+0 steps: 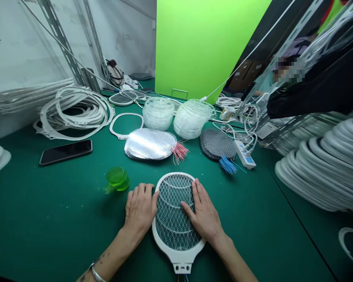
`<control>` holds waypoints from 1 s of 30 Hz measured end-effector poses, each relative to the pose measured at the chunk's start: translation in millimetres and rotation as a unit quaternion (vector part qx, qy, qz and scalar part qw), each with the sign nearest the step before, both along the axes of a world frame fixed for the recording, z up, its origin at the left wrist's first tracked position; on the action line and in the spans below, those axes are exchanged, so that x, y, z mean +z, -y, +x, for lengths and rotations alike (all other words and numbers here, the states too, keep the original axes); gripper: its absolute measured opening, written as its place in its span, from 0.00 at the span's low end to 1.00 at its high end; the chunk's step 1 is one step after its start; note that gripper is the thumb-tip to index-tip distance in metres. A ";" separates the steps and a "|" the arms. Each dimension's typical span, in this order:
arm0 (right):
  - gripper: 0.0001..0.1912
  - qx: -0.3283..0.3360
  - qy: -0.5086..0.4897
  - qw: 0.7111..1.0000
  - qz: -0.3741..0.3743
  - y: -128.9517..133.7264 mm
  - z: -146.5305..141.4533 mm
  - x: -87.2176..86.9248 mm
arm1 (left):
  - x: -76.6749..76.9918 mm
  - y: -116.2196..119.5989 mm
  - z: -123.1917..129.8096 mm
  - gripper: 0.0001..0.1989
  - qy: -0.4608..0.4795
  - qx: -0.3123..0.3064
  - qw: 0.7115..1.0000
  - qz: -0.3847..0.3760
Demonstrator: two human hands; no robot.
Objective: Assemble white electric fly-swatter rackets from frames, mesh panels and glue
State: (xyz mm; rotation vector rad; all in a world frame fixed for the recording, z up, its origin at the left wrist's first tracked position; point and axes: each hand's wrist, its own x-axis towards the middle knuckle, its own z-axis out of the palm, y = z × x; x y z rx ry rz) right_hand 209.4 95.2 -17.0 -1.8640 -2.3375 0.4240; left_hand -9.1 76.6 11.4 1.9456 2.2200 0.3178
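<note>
A white oval electric mosquito swatter head [181,256] with layered metal mesh lies flat on the green table, its neck toward me and thin wires at the bottom. My left hand [141,209] is closed at its left rim, fingers bent and thumb along the frame. On the right side my right hand [205,215] lies flat, fingers stretched over the rim and thumb on the mesh. Beyond the swatter is a stack of silver mesh sheets [151,144] with red wires [180,152]. A dark mesh stack [217,143] with blue wires [228,164] lies to its right.
A translucent green cup-like object [117,179] stands left of my hands, near a phone [66,152]. White frames [76,131] pile up at the left. Clear ring stacks [159,113], a power strip [244,154], a green board [206,47] and tall white frame stacks [326,168] surround the area.
</note>
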 end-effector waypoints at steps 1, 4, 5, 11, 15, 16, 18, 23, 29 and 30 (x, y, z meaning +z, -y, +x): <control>0.45 0.000 0.000 1.000 -0.003 -0.1 0.0 0.0 | 2.0 -4.7 1.8 0.12 0.006 0.005 1.000 -0.016; 0.45 0.003 0.000 1.000 -0.003 -0.3 0.4 -1.6 | 1.3 -12.1 7.1 0.08 0.013 0.023 0.999 -0.038; 0.45 0.003 -0.001 1.000 0.000 -0.5 0.7 -2.4 | -0.5 -12.5 8.8 0.09 0.010 0.028 0.999 -0.037; 0.45 0.001 -0.012 1.000 0.008 0.9 1.3 -2.0 | -10.5 -5.3 13.5 0.14 0.000 0.012 1.000 -0.002; 0.44 -0.018 -0.011 1.000 -0.005 16.6 0.4 1.3 | -10.0 8.1 10.2 0.15 0.008 -0.003 1.000 0.021; 0.44 -0.024 -0.010 1.000 -0.007 21.8 0.3 1.6 | -9.0 11.6 9.2 0.16 0.009 -0.012 1.000 0.026; 0.44 -0.033 -0.008 0.999 -0.005 30.6 0.2 1.4 | -5.7 15.7 7.6 0.16 0.012 -0.027 0.999 0.025; 0.44 -0.032 -0.001 0.999 -0.002 36.0 -0.4 1.8 | 4.7 -4.7 6.5 0.15 0.041 -0.030 0.999 -0.004; 0.44 -0.029 0.004 1.000 -0.001 34.5 -0.6 2.9 | 1.9 -28.9 10.1 0.11 0.047 -0.005 0.998 -0.029; 0.44 -0.028 0.004 1.000 0.001 34.6 -0.4 2.8 | 1.5 -28.5 10.3 0.11 0.048 -0.002 0.998 -0.030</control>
